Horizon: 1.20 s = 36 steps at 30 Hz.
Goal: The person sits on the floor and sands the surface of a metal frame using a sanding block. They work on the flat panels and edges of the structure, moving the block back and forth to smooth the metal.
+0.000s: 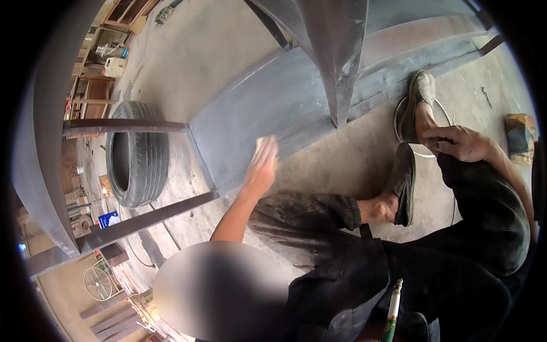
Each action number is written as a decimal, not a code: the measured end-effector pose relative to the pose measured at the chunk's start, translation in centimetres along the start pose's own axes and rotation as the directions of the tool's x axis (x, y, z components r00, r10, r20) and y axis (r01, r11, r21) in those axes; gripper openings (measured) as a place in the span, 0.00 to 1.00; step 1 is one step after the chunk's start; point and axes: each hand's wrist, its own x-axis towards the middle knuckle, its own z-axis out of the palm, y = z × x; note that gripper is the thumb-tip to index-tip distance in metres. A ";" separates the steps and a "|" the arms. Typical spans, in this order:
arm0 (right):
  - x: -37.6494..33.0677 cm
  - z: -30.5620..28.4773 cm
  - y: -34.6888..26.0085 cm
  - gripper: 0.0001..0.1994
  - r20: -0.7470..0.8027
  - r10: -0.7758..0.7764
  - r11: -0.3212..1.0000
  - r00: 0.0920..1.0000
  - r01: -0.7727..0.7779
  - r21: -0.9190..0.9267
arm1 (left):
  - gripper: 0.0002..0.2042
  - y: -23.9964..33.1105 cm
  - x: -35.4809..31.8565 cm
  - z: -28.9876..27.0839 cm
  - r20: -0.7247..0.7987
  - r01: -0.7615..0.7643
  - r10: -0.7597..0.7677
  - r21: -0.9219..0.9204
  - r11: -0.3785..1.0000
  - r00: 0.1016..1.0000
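Observation:
A pale yellowish pad (pixel 260 141) shows past the fingertips of my left hand (pixel 263 164). The fingers press it flat against a grey metal panel (pixel 256 108), near the panel's lower left edge. What the pad is made of cannot be told. My right hand (pixel 464 142), dusty with grey, holds nothing. It rests with loosely extended fingers by my shin and ankle, above a dusty slip-on shoe (pixel 420 97). The panel belongs to a dark metal frame with bars (pixel 154 219) and a pointed upright piece (pixel 339 51).
A tyre (pixel 142 154) stands left of the panel, behind the frame bars. Wooden shelving (pixel 99 91) lines the far left. A worn block (pixel 519 137) sits at the right. A white cable (pixel 447 111) loops round my foot. A cigarette (pixel 394 305) juts up at the lower edge.

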 end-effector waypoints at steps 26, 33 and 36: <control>-2.7 0.0 1.0 0.18 -0.064 0.014 0.999 0.998 -0.011 0.047 | 0.28 -2.3 7.6 1.9 0.060 -0.027 0.025 0.025 0.999 0.998; 0.3 0.1 -0.8 0.17 0.064 -0.049 0.995 0.997 0.054 -0.079 | 0.23 3.4 16.8 7.9 0.111 0.215 -0.211 -0.030 0.976 0.971; -1.0 -0.1 0.5 0.18 -0.004 -0.069 0.995 0.998 0.068 -0.073 | 0.24 2.8 17.2 6.6 -0.069 0.095 -0.103 -0.111 0.989 0.992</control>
